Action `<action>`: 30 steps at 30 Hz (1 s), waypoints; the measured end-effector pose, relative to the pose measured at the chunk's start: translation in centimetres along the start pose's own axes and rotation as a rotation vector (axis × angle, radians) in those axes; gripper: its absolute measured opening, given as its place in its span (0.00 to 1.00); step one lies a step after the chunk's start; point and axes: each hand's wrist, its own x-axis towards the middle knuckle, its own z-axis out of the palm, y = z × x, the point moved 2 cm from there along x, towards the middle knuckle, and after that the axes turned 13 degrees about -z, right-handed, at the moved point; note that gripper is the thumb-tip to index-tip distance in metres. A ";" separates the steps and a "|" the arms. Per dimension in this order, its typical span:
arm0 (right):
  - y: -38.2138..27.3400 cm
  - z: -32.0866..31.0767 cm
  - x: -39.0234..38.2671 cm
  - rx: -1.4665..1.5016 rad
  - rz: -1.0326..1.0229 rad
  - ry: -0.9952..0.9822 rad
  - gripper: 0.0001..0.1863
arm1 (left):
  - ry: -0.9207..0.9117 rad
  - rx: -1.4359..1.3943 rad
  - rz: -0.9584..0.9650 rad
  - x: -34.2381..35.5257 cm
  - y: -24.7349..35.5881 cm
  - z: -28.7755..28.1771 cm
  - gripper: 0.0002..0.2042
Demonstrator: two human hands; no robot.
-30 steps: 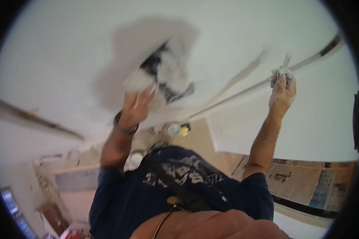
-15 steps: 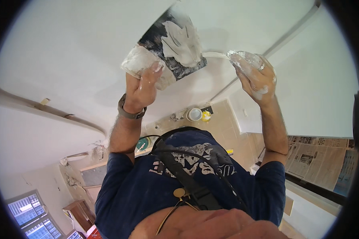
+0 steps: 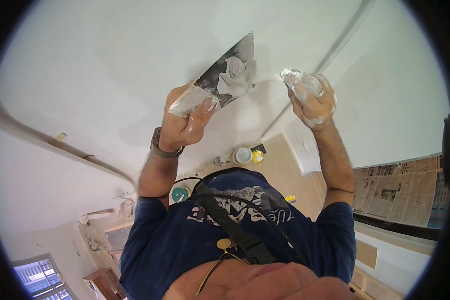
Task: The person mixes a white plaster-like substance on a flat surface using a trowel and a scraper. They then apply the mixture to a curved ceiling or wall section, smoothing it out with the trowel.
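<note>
**Loaded blade, both arms overhead**

Closest to the camera is the dark blue shirt [image 3: 235, 240] with a black strap [image 3: 235, 232] running across the chest. Above that, both arms go straight up. The left hand [image 3: 185, 122] has its fingers clenched round the handle of a wide plastering blade [image 3: 225, 75], which is tilted up against the white ceiling [image 3: 110, 65] with a fat lump of white filler [image 3: 235, 75] sitting on it. The right hand [image 3: 312, 100], caked in white, is gripped tight on a smaller filler-covered tool [image 3: 297, 77] whose tip sits just beside the lump.

My worry: that lump looks loose. If the blade tips any steeper, it could slide off and drop right onto the shirt or face below. Slippery fingers on the right could also lose the small tool.

Further off there's a white tub [image 3: 243, 155] and a yellow container [image 3: 257, 157] on the tiled floor, newspaper [image 3: 400, 190] covering a surface on the right, and a window [image 3: 40, 277] at lower left.
</note>
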 end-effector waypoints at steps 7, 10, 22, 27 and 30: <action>1.0 -0.5 2.2 -0.051 -0.005 0.062 0.23 | 0.009 0.062 0.095 0.9 0.3 0.0 0.09; 1.3 -0.6 2.6 -0.089 -0.013 0.122 0.23 | -0.013 0.199 0.188 1.9 1.7 -0.3 0.16; 5.2 -0.8 5.2 -0.146 -0.008 0.247 0.21 | -0.084 -0.051 0.231 6.7 1.3 -0.2 0.15; 5.1 -1.5 4.7 -0.040 0.014 0.129 0.16 | 0.177 -0.759 0.048 6.4 -0.1 0.9 0.12; 5.3 -2.1 3.7 -0.008 -0.026 0.043 0.22 | 0.122 -0.609 0.190 6.6 -0.7 -0.1 0.12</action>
